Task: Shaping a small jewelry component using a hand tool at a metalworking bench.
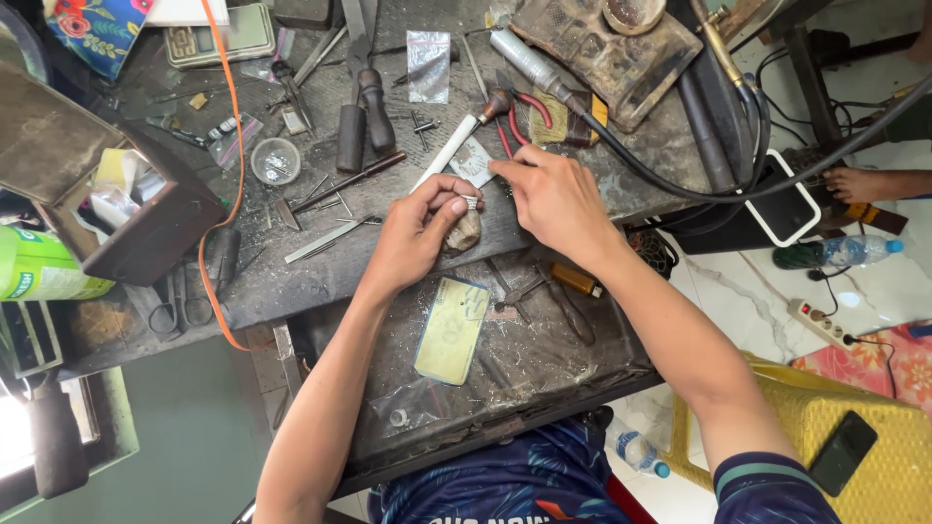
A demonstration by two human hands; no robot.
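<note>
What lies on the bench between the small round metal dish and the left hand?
In the head view, a dark-handled hammer lies slanted between the round dish and the left hand, with a flat metal strip below it.

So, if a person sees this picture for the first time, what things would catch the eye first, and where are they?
First, the two bare hands at the centre of the cluttered dark workbench: the left hand pinches a small silver ring, and the right hand touches a small flat grey metal piece. Next, the long orange cable curving down the bench's left side. A pale yellow rectangular plate lies just below the hands.
</note>
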